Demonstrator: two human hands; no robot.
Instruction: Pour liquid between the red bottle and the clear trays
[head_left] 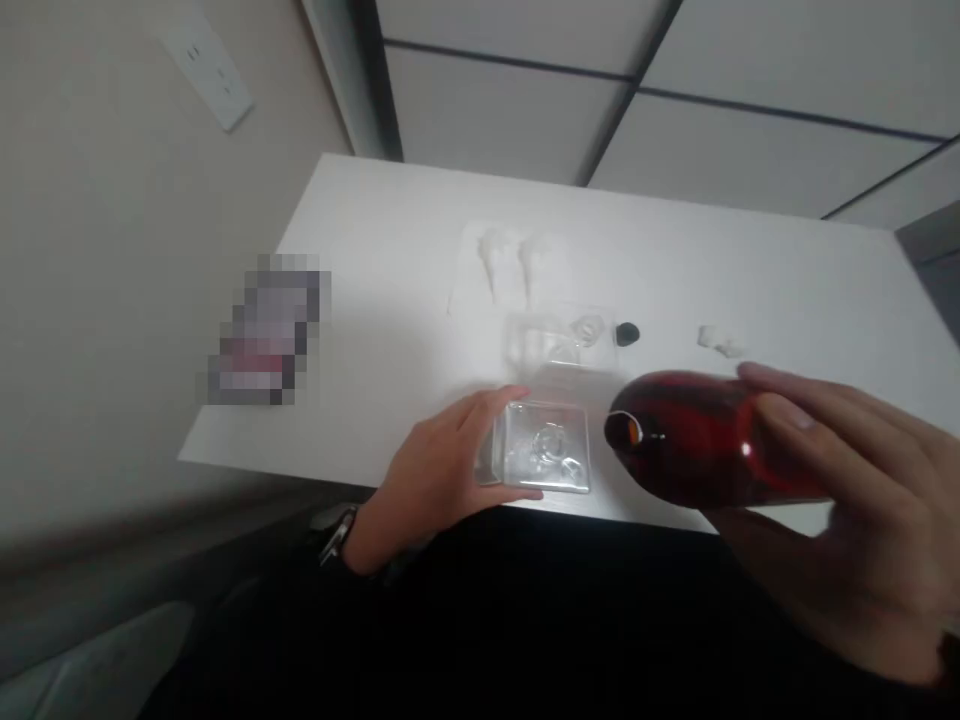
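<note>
My right hand [862, 500] is wrapped round a dark red see-through bottle [697, 435], held on its side above the table with its uncapped mouth pointing left. Close to that mouth stands a clear square container [547, 450], which my left hand [442, 465] grips by its sides, thumb and fingers on opposite edges. Something round and clear shows in the container; what it is I cannot tell. A clear plastic tray [532, 345] lies just behind it. Next to the tray is a small dark green cap-like piece [627, 334].
Two white spoon-shaped pieces [530, 265] lie further back on the white table [375, 300]. Small white pieces [718, 340] sit to the right, behind the bottle. A blurred-out flat object [266, 335] rests at the left edge. White panels [517, 110] stand behind the table.
</note>
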